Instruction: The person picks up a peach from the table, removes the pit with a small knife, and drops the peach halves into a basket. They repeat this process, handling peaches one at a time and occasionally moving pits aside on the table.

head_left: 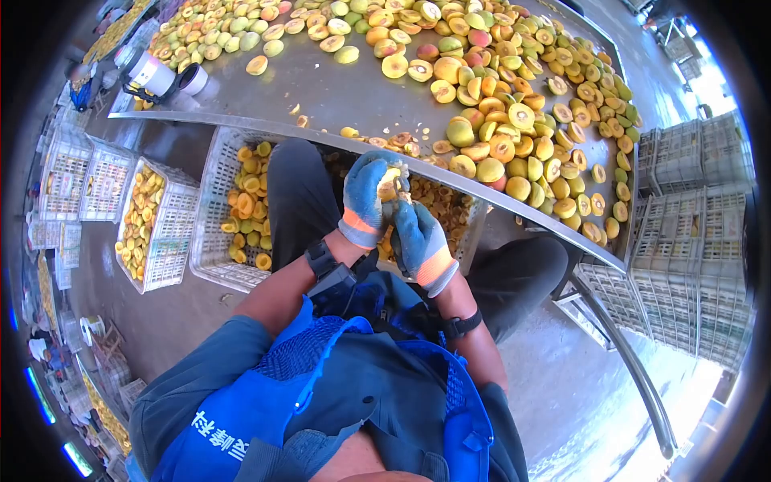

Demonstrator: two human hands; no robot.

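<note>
My left hand (pixel 365 201), in a blue, orange-cuffed work glove, is closed around a yellow piece of fruit (pixel 390 185) that looks like a peach half. My right hand (pixel 421 245), gloved alike, is closed right beside it, fingertips meeting the fruit. Whether a small tool is in the right fingers I cannot make out. Both hands are over my lap, just in front of the metal table edge (pixel 321 138). Below them, a crate holds fruit pieces (pixel 454 210), partly hidden by my hands and legs.
Many halved fruits (pixel 514 120) are heaped on the metal table (pixel 265 96). A white crate (pixel 213 233) of halves stands by my left leg, another fruit-filled crate (pixel 173 249) further left. Stacked crates (pixel 683 233) are at right, near a metal table leg (pixel 634 369). A grey-white container (pixel 148 72) sits on the table.
</note>
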